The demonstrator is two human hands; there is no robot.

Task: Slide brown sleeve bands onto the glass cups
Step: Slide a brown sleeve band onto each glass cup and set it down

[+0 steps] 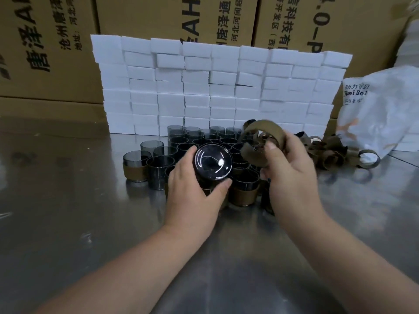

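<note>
Two grips at work above the steel desk (68,200). Left grip (195,193) is wrapped around one dark glass cup (213,163), fingers and thumb on its sides, its round base turned toward the camera. Right grip (288,177) pinches a brown sleeve band (264,125), held as an open loop just right of the cup and not touching it. Behind the hands a cluster of bare cups (199,137) stands upright on the desk. A banded cup (135,168) stands at the cluster's left edge. Loose bands (328,150) lie in a pile to the right. Stacked white foam blocks (204,87) form a wall behind, backed by cardboard boxes (45,41). A white plastic bag (374,109) sits at far right.
</note>
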